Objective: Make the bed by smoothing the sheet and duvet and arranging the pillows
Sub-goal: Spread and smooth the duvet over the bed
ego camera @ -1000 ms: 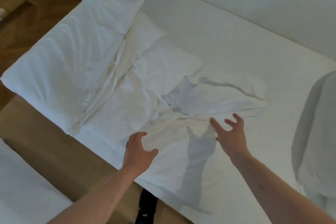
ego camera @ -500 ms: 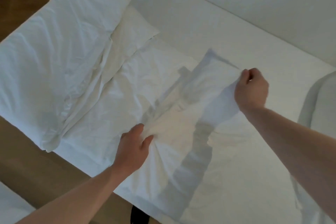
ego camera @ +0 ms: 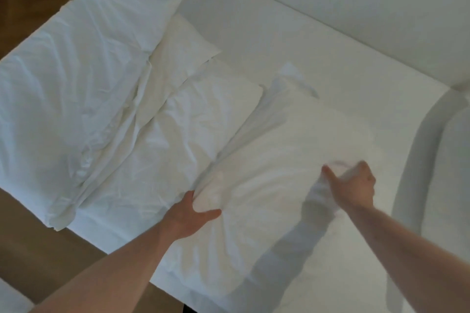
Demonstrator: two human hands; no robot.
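Two bare forearms, no sleeves, watch or rings visible, end in an uncovered left hand (ego camera: 189, 215) and right hand (ego camera: 352, 184), seen from a head-worn camera.

The crumpled cotton duvet (ego camera: 76, 89) is plain white with a faint bluish cast, the rectangular fabric pillow (ego camera: 183, 56) beneath it creamier, the flat fitted sheet (ego camera: 318, 58) unpatterned off-white. The wooden plank floor (ego camera: 33, 226) is warm brown, the painted wall (ego camera: 368, 0) pale white.
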